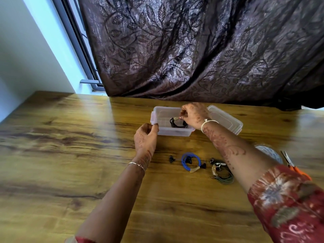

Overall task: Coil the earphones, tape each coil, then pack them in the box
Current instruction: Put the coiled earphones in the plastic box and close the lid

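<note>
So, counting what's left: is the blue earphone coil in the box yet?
Out: the blue earphone coil lies on the table, nearer than the box.

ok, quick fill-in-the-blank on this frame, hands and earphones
The right hand holds the ____ coil inside the box.
The left hand grips a corner of the ____.
The lid lies on the box's ____ side.
____ taped coils lie on the table outside the box.
Missing: black; box; right; two.

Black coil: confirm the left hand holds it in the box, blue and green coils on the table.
Wrong hand: in the head view the right hand holds the black coil in the box; the left hand grips the box's rim.
</note>
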